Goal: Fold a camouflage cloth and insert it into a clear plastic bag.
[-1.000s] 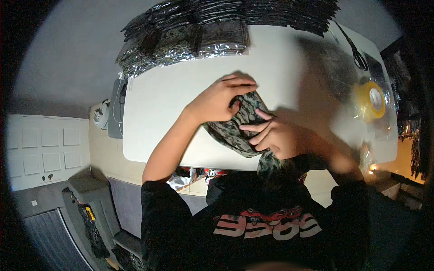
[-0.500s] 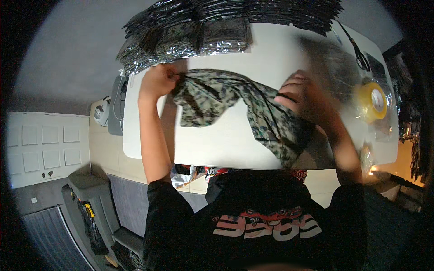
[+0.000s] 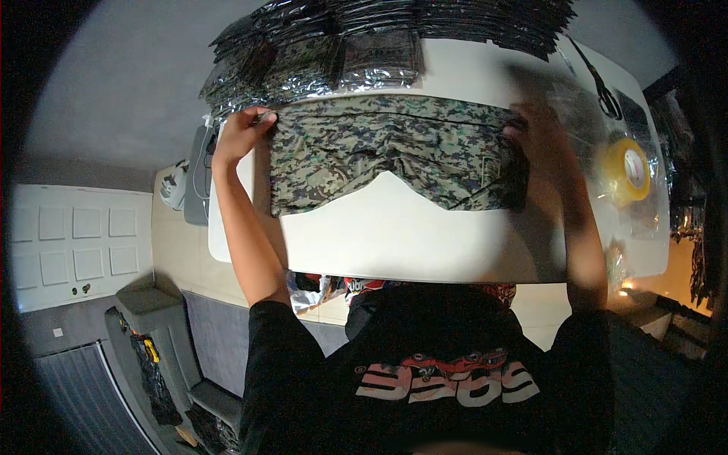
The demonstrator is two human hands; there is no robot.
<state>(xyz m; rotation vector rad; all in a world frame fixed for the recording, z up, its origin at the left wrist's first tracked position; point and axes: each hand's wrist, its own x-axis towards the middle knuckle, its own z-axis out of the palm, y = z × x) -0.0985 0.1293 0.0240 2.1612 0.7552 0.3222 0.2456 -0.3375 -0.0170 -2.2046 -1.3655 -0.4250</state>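
Observation:
A camouflage-patterned cloth garment lies spread sideways across the white table, its long far edge fairly straight. Its near edge rises to a notch in the middle, with creases gathered there. My left hand pinches the far left corner between thumb and fingers. At the far right corner, my right hand is closed on the cloth; shadow hides part of its fingers.
Stacks of clear-wrapped dark and camouflage packets line the table's far edge. On the right are black-handled scissors, a roll of yellowish tape and clear plastic film. A grey couch stands at the lower left.
The garment was bunched and hanging in folds between my hands; now it is stretched wide and flat on the table. My hands have moved farther apart.

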